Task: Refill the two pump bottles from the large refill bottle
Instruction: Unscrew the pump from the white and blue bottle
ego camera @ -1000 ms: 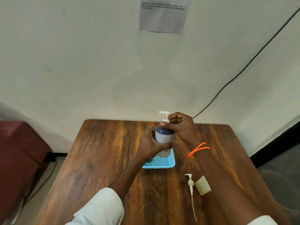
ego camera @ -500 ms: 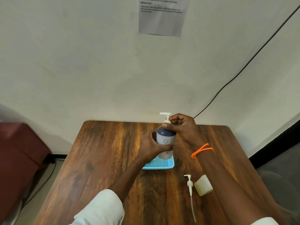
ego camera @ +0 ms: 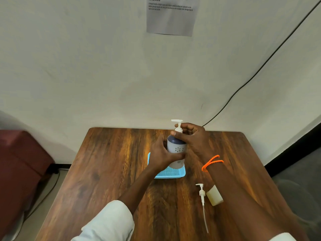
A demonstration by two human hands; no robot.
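While the left hand (ego camera: 162,153) grips the pump bottle (ego camera: 176,150) near the tabletop's (ego camera: 107,171) far edge and the right hand (ego camera: 191,138) pinches its collar, over-twisting could tip it.

The table (ego camera: 107,171) is shiny brown wood, the pump bottle (ego camera: 176,150) and loose pump (ego camera: 202,197) look like smooth plastic, the blue tray (ego camera: 171,173) has a bumpy mesh floor, and the wall sheet (ego camera: 171,16) is paper.

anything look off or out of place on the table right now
One thing: a loose pump head with its long dip tube lies flat on the wooden table, off any bottle, beside a cream object partly hidden by the right forearm. No spill shows. The pump bottle stands upright over the blue tray, held by both hands.
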